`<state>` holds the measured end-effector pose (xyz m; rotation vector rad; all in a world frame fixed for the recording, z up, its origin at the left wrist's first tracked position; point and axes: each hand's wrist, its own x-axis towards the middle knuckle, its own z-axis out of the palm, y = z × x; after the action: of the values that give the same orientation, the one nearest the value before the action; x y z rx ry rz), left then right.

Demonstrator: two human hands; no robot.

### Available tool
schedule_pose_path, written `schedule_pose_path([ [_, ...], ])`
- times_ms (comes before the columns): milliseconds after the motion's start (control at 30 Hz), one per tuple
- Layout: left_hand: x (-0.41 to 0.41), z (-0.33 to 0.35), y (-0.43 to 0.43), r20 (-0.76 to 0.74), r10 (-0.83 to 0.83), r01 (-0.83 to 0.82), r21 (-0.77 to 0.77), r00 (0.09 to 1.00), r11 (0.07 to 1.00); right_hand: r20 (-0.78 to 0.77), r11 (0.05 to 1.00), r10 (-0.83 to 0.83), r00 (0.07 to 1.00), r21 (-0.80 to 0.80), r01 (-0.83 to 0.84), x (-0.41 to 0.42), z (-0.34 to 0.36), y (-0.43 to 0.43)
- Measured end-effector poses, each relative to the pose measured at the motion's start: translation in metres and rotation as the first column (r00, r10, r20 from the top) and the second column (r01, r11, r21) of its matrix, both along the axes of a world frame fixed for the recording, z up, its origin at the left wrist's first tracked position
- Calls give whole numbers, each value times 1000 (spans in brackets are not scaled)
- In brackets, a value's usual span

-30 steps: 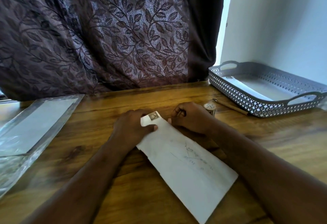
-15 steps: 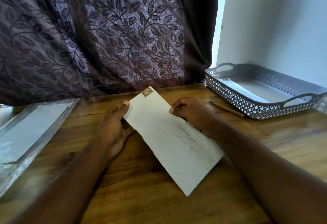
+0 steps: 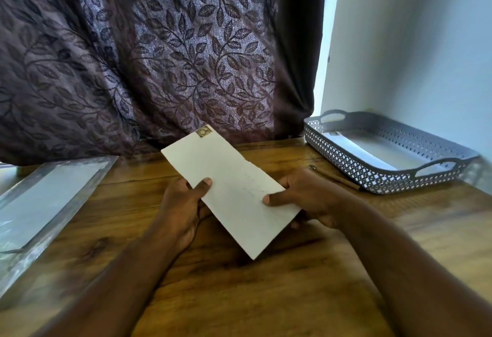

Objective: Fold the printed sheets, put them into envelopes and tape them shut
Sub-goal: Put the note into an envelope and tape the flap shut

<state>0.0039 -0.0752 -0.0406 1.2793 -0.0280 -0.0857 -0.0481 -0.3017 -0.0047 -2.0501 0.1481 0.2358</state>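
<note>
A long white envelope [image 3: 231, 187] with a small brown stamp at its far corner is held tilted above the wooden table [image 3: 239, 296]. My left hand [image 3: 183, 203] grips its left long edge, thumb on top. My right hand [image 3: 306, 198] pinches the right edge lower down, thumb on the face and fingers underneath. Faint pencil-like lines show on the envelope's face. No tape roll is visible.
A grey perforated tray [image 3: 386, 174] with handles, holding white paper, sits at the right by the wall. A pen or pencil [image 3: 335, 178] lies in front of it. A clear plastic tray [image 3: 45, 203] with paper lies at the left. A patterned curtain hangs behind.
The envelope went from lying flat on the table to being lifted and tilted up. Both hands slid from its stamped end down to its long edges. The small roll seen earlier is out of sight.
</note>
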Motion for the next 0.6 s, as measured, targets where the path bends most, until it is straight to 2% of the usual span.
schedule_pose_path([
  [100, 0, 1, 1, -3, -16, 16, -17, 1000, 1000, -25, 991, -56, 998, 117, 59, -14, -1, -5],
  [267, -9, 6, -6, 1, -134, 134, -46, 991, 990, 108, 936, -249, 963, 284, 210, -28, 4, -22],
  [400, -27, 10, -31, 41, -269, 267, 51, 962, 962, 124, 888, -334, 934, 373, 269, -42, 14, -42],
  [500, -43, 10, -66, 75, -387, 377, 121, 919, 918, 178, 855, -439, 881, 384, 349, -52, 24, -68],
  [600, -58, 9, -108, 93, -480, 468, 122, 873, 875, 250, 799, -581, 775, 358, 483, -62, 38, -104],
])
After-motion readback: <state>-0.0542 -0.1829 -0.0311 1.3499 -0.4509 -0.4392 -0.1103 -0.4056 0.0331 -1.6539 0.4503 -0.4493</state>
